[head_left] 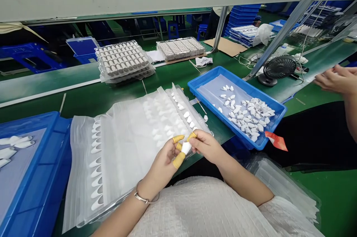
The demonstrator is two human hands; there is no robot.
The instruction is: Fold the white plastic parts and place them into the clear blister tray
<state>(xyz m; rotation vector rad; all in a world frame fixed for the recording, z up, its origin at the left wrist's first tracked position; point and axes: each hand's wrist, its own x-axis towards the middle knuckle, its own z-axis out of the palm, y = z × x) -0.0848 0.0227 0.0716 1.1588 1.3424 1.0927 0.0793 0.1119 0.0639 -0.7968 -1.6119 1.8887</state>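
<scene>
Between my two hands is a small white pointed piece (186,148), shaped like a hollow shell. My left hand (170,154), with yellow finger cots on its thumb and fingers, pinches it from the left. My right hand (205,144) also has a yellow cot on a fingertip and grips the piece's upper right side. Below and behind them lies a clear tray (208,127) with white pieces in rows, mostly covered by a translucent sheet (125,125). Along its left part, a row of longer white pieces (97,181) shows.
A blue bin (237,129) at right holds many loose white pieces. Another blue bin (41,188) stands at left. Stacked trays (122,58) sit at the back, and a black fan (279,67) stands near a metal post. At far right is another person's hand (338,80).
</scene>
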